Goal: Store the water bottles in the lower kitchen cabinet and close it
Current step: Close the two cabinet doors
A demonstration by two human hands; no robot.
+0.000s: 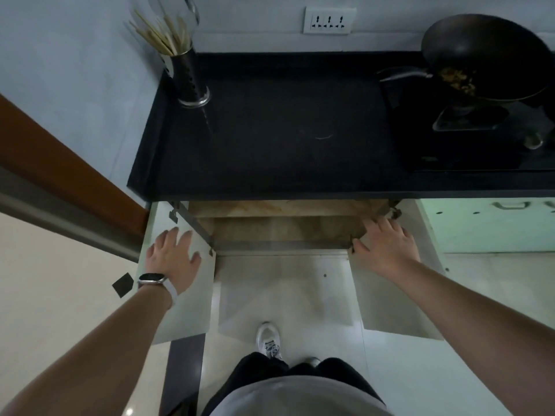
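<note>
The lower cabinet [282,229] under the black counter stands wide open, its brown inside shelf showing. Both pale doors are swung out toward me. My left hand [172,255], with a watch on the wrist, rests flat with spread fingers on the inner face of the left door [183,307]. My right hand [387,246] lies flat with straight fingers on the inner face of the right door [390,301], near its hinge edge. No water bottle is visible; the cabinet's depth is hidden under the counter.
The black countertop [270,139] holds a chopstick holder [187,76] at back left and a wok with food [483,58] on a stove at right. A wall socket [329,21] is above. A brown door frame [69,175] is at left. My shoe [268,339] stands on the pale floor.
</note>
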